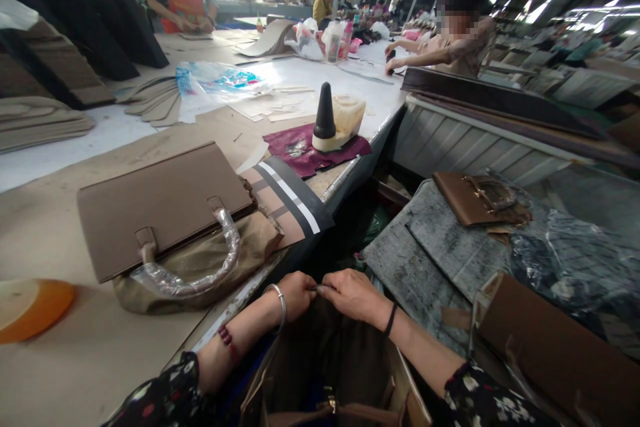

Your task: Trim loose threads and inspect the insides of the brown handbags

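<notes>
An open brown handbag (345,410) is in front of me at the bottom of the view, its dark lining (345,347) showing. My left hand (296,295) and my right hand (351,292) meet at the lining's far edge. Both are closed, fingers pinching the fabric between them. The exact spot they grip is small and partly covered by the fingers. On the table to the left lies another brown handbag (165,207), its handle (233,240) wrapped in clear plastic.
A glue bottle with a black cone cap (325,113) stands on a purple cloth (280,147). Striped strips (295,197) overhang the table edge. At right, brown bags (555,347) lie on a grey padded surface (425,247). Two people work across the table; others are farther back.
</notes>
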`<state>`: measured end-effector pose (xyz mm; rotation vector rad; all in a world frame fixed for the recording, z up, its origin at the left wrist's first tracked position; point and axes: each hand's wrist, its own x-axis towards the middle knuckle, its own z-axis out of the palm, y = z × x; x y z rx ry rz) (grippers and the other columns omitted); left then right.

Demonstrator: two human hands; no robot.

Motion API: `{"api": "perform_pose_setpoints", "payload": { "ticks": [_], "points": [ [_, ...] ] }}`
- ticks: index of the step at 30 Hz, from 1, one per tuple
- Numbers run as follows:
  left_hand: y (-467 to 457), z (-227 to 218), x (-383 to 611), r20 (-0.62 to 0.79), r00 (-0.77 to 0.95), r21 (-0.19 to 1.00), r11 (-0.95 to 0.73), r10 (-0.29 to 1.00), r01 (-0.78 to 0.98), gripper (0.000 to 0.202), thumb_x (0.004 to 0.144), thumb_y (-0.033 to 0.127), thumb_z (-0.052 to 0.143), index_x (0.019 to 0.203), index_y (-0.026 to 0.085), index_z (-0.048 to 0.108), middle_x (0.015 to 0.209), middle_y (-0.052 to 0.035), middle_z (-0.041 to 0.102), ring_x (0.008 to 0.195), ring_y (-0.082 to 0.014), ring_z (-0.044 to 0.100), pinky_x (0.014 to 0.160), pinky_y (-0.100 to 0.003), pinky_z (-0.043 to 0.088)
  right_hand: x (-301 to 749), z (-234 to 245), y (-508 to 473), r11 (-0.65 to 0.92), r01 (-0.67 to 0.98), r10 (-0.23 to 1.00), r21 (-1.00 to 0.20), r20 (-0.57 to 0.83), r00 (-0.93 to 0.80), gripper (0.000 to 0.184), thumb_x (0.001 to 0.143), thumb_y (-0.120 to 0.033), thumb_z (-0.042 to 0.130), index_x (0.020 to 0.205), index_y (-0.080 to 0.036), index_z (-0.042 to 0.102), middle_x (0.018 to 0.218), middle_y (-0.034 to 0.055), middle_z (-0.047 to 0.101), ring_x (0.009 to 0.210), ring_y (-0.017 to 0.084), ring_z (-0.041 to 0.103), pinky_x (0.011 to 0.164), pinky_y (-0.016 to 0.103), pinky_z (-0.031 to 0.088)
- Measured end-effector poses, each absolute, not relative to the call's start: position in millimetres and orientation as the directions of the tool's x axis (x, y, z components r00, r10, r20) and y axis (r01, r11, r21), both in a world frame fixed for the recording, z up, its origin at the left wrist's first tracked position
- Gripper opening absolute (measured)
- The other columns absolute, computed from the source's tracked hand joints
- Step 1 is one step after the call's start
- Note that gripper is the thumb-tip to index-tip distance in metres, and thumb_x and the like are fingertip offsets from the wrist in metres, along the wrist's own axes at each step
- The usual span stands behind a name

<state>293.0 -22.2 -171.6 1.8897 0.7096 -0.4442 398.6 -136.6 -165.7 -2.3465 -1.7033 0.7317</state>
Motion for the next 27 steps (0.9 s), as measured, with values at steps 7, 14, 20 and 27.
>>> {"api": "perform_pose_setpoints", "payload": {
  "ticks": [7,14,20,27],
  "points": [
    [-21,-176,291,-0.568,0.771,0.674,-0.374,0.288,0.637,0.017,0.065,0.015,0.049,0.073,0.014,0.064,0.058,0.0019,0.054,0.059,-0.0123,0.049,0.049,-0.020,0.032,396,-165,-135,-0.379,0.812,0.912,-0.444,-0.329,0.246,0.035,0.083,-0.040,0.038,0.070,-0.020,0.063,0.069,0.0033,0.064,0.068,0.017,0.058,0.053,0.024,0.030],
    [-18,-177,291,-0.600,0.736,0.667,-0.312,0.314,0.677,0.021,0.065,0.012,0.047,0.073,0.011,0.066,0.054,0.0007,0.057,0.051,-0.0111,0.050,0.046,-0.019,0.035,403,-165,-152,-0.435,0.763,0.893,-0.478,-0.335,0.299,0.026,0.076,-0.036,0.051,0.098,-0.023,0.058,0.094,0.0024,0.064,0.090,0.018,0.056,0.072,0.024,0.037],
    [-20,-182,293,-0.582,0.748,0.687,-0.300,0.319,0.662,0.022,0.063,0.014,0.050,0.075,0.014,0.068,0.058,0.0002,0.063,0.055,-0.0122,0.054,0.048,-0.019,0.037,415,-174,-171,-0.560,0.688,0.821,-0.462,-0.423,0.383,0.018,0.073,-0.026,0.053,0.086,-0.017,0.062,0.084,0.0079,0.066,0.081,0.021,0.059,0.066,0.027,0.039],
    [-16,-178,294,-0.515,0.814,0.714,-0.391,0.268,0.580,0.024,0.066,0.030,0.054,0.078,0.015,0.069,0.058,0.0010,0.061,0.058,-0.0136,0.052,0.050,-0.020,0.035,421,-169,-176,-0.498,0.609,0.863,-0.617,-0.423,0.277,0.025,0.073,-0.021,0.050,0.094,-0.017,0.063,0.090,0.0034,0.066,0.080,0.015,0.058,0.068,0.021,0.041]
  ]
}}
